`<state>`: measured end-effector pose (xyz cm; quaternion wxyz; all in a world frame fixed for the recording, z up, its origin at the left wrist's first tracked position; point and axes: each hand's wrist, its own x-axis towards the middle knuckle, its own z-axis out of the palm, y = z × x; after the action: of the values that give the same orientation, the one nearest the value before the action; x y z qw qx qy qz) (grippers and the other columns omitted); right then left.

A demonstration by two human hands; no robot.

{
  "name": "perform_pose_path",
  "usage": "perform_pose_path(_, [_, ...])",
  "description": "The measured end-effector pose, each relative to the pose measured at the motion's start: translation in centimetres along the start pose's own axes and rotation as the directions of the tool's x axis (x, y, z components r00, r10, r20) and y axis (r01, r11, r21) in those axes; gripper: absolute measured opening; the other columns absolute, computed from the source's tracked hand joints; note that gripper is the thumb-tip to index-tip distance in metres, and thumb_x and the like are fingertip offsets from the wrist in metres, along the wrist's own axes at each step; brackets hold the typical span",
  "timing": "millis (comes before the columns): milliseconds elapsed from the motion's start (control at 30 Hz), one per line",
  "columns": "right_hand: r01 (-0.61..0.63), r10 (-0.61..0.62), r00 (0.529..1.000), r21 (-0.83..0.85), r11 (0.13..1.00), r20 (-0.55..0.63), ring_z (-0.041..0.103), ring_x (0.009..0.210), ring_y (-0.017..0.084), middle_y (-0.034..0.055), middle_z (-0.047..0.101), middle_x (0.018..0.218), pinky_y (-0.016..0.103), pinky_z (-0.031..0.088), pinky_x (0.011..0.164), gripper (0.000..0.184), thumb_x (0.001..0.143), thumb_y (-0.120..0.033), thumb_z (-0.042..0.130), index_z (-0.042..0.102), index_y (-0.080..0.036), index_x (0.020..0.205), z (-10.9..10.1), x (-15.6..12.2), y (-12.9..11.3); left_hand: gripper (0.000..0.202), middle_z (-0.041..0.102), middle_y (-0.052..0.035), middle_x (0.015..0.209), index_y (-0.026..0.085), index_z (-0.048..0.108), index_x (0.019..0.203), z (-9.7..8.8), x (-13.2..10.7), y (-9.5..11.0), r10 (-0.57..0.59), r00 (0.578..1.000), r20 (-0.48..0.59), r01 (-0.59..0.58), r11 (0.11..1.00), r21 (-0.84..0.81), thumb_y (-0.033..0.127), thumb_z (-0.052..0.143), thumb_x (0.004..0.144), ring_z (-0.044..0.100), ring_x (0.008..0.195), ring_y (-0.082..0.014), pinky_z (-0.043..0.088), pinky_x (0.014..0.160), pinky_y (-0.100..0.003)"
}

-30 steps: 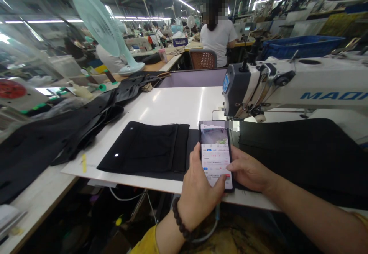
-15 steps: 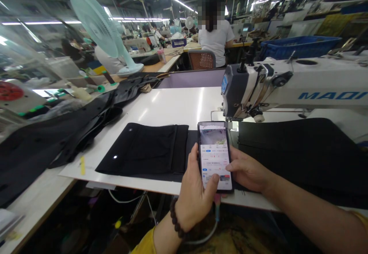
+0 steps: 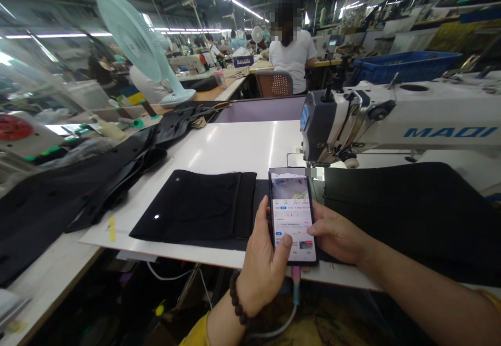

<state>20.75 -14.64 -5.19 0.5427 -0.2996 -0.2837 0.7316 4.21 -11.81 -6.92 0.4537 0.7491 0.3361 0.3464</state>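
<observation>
From the head view, the phone (image 3: 293,216) stands with its long axis running away from the person, its top end toward the sewing machine (image 3: 352,121) and its bottom end toward the body. It sits just in front of the machine's head, over the near edge of the table (image 3: 242,142) and above the black fabric panel (image 3: 199,205).

It is a dark-framed slab with a lit screen facing up: a picture fills the top of the display, white rows of small text lie below it, with small red and blue marks. A cable with a pink plug (image 3: 294,275) hangs from its bottom end.

The left hand (image 3: 263,265) is wrapped around the phone's left edge and lower corner, its thumb lying on the screen; a dark bead bracelet (image 3: 238,304) circles the wrist. The right hand (image 3: 334,234) grips the right edge, fingers curled behind it.

The table is glossy white. Left of the machine lies a heap of dark garments (image 3: 78,179), and beyond that a pale green fan (image 3: 136,38). Behind the machine a person in a white shirt (image 3: 293,56) sits with their back turned, under long ceiling strip lights in a workshop of benches.
</observation>
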Motion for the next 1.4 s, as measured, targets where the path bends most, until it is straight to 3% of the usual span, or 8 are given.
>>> perform_pose_path(300, [0.004,-0.004,1.0,0.017,1.0,-0.008,0.064,0.083,0.019,0.0016,0.069,0.095,0.033,0.048,0.073,0.052,0.055,-0.003,0.054,0.054,-0.021,0.104,0.12,0.08,0.03,0.06,0.029,-0.0139,0.14,0.017,0.009,0.139,-0.11,-0.1,-0.15,-0.005,1.0,0.008,0.005,1.0,0.003,0.038,0.037,0.09,0.035,0.125,-0.0252,0.029,0.103,-0.044])
perform_pose_path(800, [-0.014,0.015,0.999,0.031,0.999,-0.033,0.059,0.099,0.022,0.0035,0.066,0.106,0.039,0.044,0.085,0.057,0.053,-0.003,0.054,0.054,-0.022,0.107,-0.1,0.18,0.15,0.061,0.028,-0.0146,0.14,0.017,0.009,0.14,-0.13,-0.17,-0.51,-0.008,1.0,0.001,0.008,1.0,-0.008,0.035,0.039,0.09,0.035,0.126,-0.0262,0.028,0.104,-0.046])
perform_pose_path(1133, [-0.011,0.013,0.999,0.045,0.999,-0.045,0.061,0.095,0.021,0.0033,0.067,0.105,0.037,0.046,0.082,0.056,0.053,-0.002,0.055,0.054,-0.021,0.105,0.02,0.16,0.09,0.059,0.029,-0.0135,0.14,0.018,0.01,0.139,-0.1,-0.23,-0.54,-0.026,1.0,0.004,0.026,1.0,-0.015,0.037,0.037,0.091,0.033,0.127,-0.0257,0.027,0.104,-0.045])
perform_pose_path(1400, [-0.014,0.015,1.0,0.033,0.999,-0.025,0.06,0.098,0.023,0.0045,0.066,0.105,0.043,0.041,0.09,0.054,0.055,-0.005,0.056,0.054,-0.022,0.106,0.09,0.14,0.02,0.053,0.034,-0.0126,0.136,0.02,0.015,0.137,-0.26,-0.33,-0.45,-0.024,1.0,0.001,0.024,0.995,-0.096,0.036,0.036,0.092,0.04,0.122,-0.0249,0.035,0.1,-0.041])
